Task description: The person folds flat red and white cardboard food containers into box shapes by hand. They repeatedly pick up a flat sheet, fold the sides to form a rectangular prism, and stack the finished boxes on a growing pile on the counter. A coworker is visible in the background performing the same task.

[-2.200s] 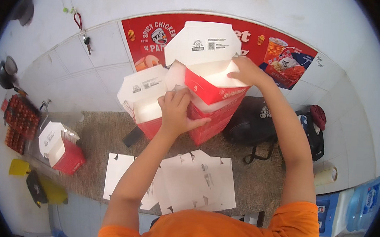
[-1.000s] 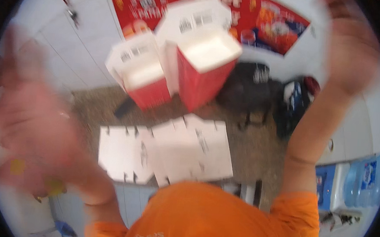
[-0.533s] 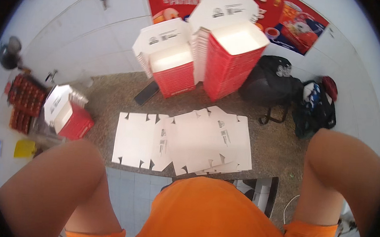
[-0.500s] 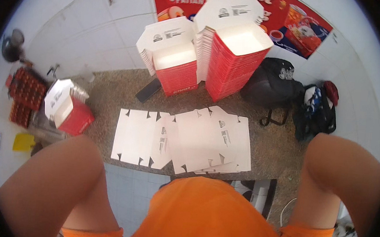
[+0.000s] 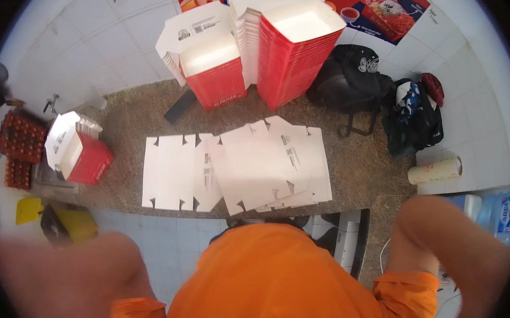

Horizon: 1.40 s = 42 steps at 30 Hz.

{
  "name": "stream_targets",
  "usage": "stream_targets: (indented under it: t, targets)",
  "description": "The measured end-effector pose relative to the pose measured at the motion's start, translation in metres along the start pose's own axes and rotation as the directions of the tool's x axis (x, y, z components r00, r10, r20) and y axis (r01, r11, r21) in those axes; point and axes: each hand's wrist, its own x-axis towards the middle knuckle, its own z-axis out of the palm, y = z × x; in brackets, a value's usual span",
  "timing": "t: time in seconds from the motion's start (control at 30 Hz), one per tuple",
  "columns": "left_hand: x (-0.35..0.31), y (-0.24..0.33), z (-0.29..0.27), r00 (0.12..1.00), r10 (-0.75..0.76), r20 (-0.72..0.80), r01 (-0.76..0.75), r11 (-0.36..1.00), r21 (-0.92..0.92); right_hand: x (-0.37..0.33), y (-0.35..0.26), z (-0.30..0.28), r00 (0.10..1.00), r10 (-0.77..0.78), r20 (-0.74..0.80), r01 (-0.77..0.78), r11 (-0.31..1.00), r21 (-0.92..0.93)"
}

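Both my arms show only as bent elbows and forearms, and neither hand is in the picture. My left arm (image 5: 102, 266) is blurred at the lower left, and my right arm (image 5: 433, 230) is bent at the lower right. Between them, on the counter, lie flat white cardboard box blanks with notched edges. One flat blank (image 5: 174, 171) is on the left, partly under or against an overlapping, fanned pile of blanks (image 5: 254, 165). Behind them stand a shorter stack of nested red-and-white boxes (image 5: 216, 85) and a taller stack (image 5: 294, 61).
A smaller stack of red boxes (image 5: 92, 159) stands at left, near egg trays (image 5: 20, 136) and a tap (image 5: 50, 104). A dark flat object (image 5: 180, 107) lies behind the blanks. At right are a black cap (image 5: 353, 71), a black bag (image 5: 429, 127) and a pale roll (image 5: 436, 170).
The view has shifted, so the counter sits higher and more to the left. Both elbows are lower in the picture, and the roll at right has come into sight. The blanks look unmoved.
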Motion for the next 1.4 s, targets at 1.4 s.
stream_targets:
  t: [1.4]
  targets:
    - [-0.238,-0.091,0.039,0.029,-0.781,0.624,0.839,0.359,0.409,-0.441,-0.026,-0.308,0.364,-0.022,-0.931,-0.924,-0.132,-0.358]
